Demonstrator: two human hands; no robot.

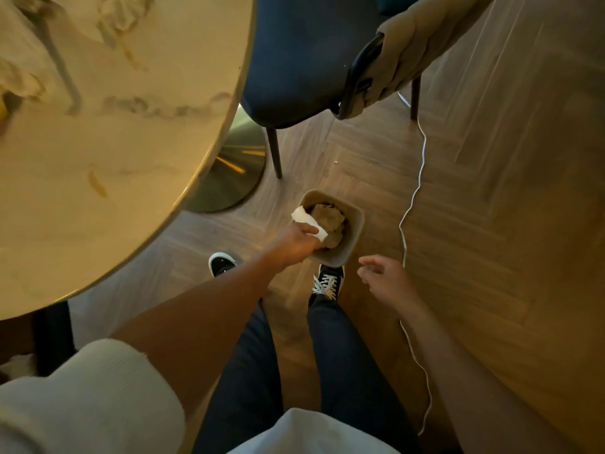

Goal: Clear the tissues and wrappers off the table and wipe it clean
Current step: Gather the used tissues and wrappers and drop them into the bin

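Left of the bin [355, 224], the round marble-patterned table [131, 132] fills the corner, its crumpled tissues [18, 80] blurred and cut off at the edge; its brass disc base [235, 172] shines beneath. My left hand [294, 242] grips a white tissue [306, 221] over the bin's near-left rim, fingers curled round it, its long axis running from upper left to lower right. The squarish, smooth-walled bin on the herringbone wood floor [491, 208] already holds crumpled brownish paper [327, 221]. Right of the bin, my right hand [384, 280] hangs empty, fingers loosely spread. A white cable [415, 185] trails beyond.
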